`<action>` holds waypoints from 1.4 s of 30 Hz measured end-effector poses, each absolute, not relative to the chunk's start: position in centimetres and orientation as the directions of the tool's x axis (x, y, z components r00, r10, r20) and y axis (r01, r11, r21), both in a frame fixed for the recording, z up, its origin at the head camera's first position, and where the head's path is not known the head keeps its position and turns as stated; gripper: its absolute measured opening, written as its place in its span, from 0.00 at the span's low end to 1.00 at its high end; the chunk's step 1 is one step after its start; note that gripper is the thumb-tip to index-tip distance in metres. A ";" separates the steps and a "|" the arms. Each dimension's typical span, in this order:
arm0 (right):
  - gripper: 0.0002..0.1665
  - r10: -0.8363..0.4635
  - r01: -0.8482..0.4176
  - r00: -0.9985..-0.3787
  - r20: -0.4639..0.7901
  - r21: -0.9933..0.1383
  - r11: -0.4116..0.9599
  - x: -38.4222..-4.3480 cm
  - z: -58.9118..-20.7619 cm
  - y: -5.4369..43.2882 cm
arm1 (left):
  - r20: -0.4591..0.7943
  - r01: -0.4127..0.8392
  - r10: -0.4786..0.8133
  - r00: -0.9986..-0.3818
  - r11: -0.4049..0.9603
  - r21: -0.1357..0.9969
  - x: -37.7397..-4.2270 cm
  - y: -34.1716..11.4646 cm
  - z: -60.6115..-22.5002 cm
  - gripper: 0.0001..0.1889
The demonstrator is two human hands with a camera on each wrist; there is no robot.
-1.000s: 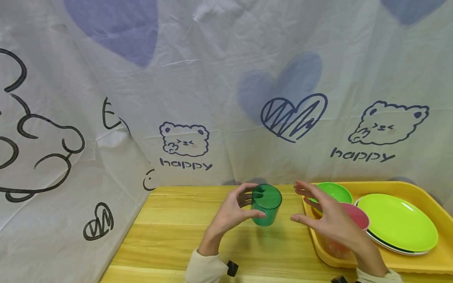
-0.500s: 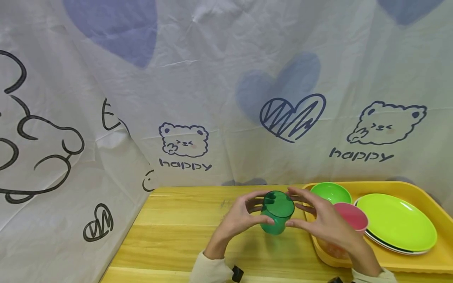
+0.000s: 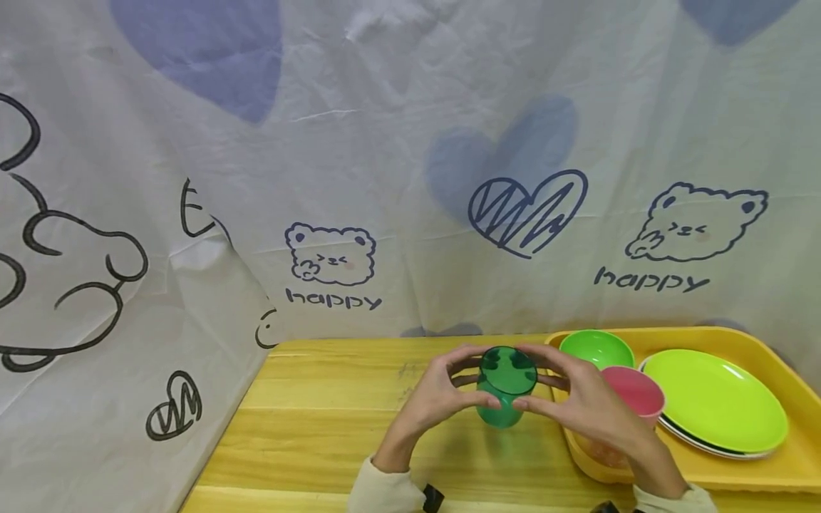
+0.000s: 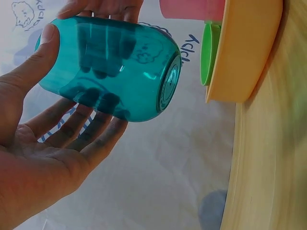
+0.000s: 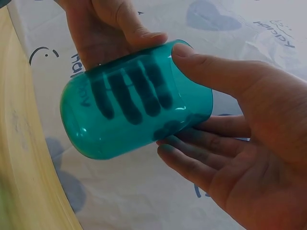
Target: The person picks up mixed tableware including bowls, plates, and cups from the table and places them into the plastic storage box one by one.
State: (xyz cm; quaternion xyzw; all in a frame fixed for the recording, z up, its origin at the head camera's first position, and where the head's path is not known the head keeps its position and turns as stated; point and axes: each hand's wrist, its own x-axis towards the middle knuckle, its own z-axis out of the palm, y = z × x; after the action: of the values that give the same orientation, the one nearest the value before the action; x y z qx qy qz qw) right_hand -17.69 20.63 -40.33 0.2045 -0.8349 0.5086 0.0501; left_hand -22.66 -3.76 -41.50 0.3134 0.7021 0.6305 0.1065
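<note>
A clear green plastic cup (image 3: pixel 501 413) is held up over the wooden table, its mouth facing up. On its left side my left hand (image 3: pixel 437 397) grips it, thumb near the rim and fingers round the back. From the other side my right hand (image 3: pixel 585 402) holds it the same way, thumb on the near wall. In the left wrist view the cup (image 4: pixel 139 62) shows the fingers through its see-through wall, with its base away from the palm. The right wrist view shows the cup (image 5: pixel 105 129) between both hands, the right thumb by the rim.
To the right stands a yellow tray (image 3: pixel 795 385) holding a green bowl (image 3: pixel 596 347), a pink cup (image 3: pixel 635 392) and a stack of plates with a lime green one (image 3: pixel 715 402) on top. A printed white cloth (image 3: pixel 410 178) hangs behind the wooden table (image 3: pixel 308 427).
The left hand has carried the green cup a little right and nearer. My right hand has come in from the right and now grips the cup too.
</note>
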 end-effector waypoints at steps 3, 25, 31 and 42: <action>0.41 -0.291 -0.400 -0.908 0.301 -0.830 0.390 -17.9 -40.2 20.4 | 0.259 0.318 0.556 -0.790 0.011 0.948 -22.6 -3.9 -41.4 0.33; 0.47 0.101 -0.373 -0.870 0.483 -0.777 0.508 -15.7 -37.4 26.0 | 0.379 0.460 0.466 -0.799 0.067 0.886 -23.8 -6.3 -41.5 0.20; 0.46 0.221 -0.315 -0.836 0.502 -0.770 0.556 -15.9 -38.0 27.9 | 0.341 0.462 0.402 -0.850 0.257 0.849 -24.6 -8.6 -41.8 0.20; 0.46 0.263 -0.108 -0.890 0.374 -0.731 0.674 -15.1 -39.2 29.8 | 0.286 0.488 0.428 -0.857 0.500 0.715 -25.1 -11.3 -43.1 0.27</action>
State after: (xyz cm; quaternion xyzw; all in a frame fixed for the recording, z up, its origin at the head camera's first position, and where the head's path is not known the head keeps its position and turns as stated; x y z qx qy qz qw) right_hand -15.11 29.76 -39.23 -0.0439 -0.8853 0.4012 0.2309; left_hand -25.14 -11.33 -43.13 0.2647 0.8653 0.4242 -0.0355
